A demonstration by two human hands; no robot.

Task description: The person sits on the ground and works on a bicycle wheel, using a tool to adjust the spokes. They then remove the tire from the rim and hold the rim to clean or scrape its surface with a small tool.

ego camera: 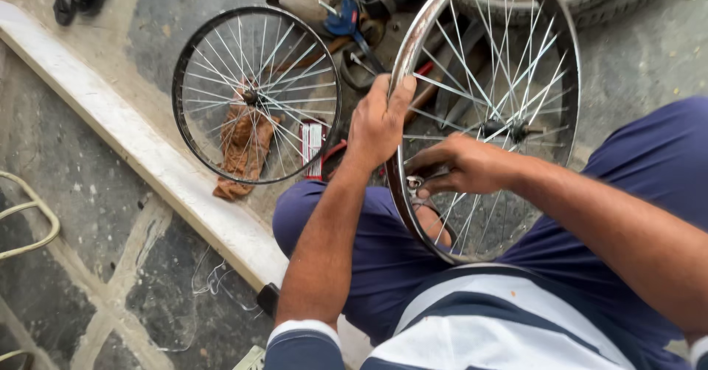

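Left hand [378, 123]: arm extended forward, fingers curled in a closed grip. Right hand [463, 167]: forearm crossing inward, fingers pinched together.

Navy-white striped shirt, white-cuffed sleeves, blue trousers

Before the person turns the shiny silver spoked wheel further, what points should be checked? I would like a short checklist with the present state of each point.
1. Left hand grips the rim of the shiny silver spoked bicycle wheel: ok, fingers wrap over the rim.
2. Right hand is in place at the spokes near the rim: ok; the small tool it seems to hold cannot be made out clearly.
3. Wheel is supported: ok, it stands tilted between the person's knees in dark blue trousers.
4. Black-rimmed spoked wheel lying on the ground is apart from the work: ok.
5. Brown rag is out of the way: ok, it lies under the black wheel.
6. Spoke tightness: cannot tell.
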